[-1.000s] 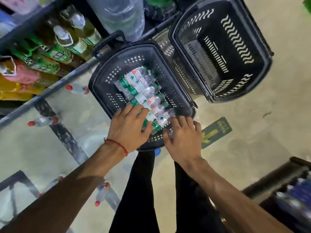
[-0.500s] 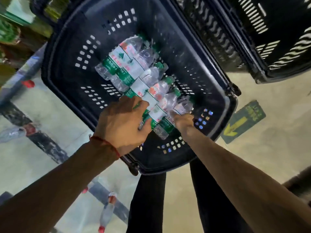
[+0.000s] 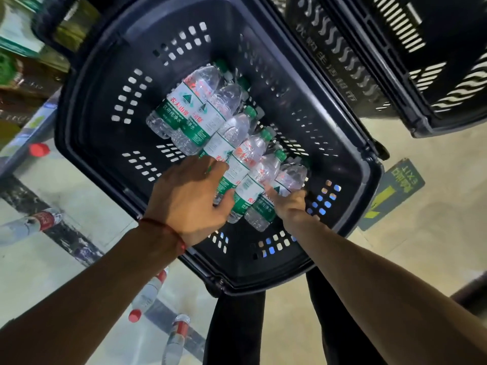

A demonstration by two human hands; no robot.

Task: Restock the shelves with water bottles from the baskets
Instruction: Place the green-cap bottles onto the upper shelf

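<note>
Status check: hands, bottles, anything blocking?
Left hand and right hand both gripping green-capped water bottles inside dark basket. Bottles not yet lifted. Nothing over the basket opening.

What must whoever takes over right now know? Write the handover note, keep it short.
Left grip: curled round water bottles at the row's near end.
Right grip: holds the same row's last one.
The bottles lie side by side in the near basket; the far basket shows none.
Done: both grips placed, nothing lifted out.
Left: lift them out, shelve them, empty the basket.
</note>
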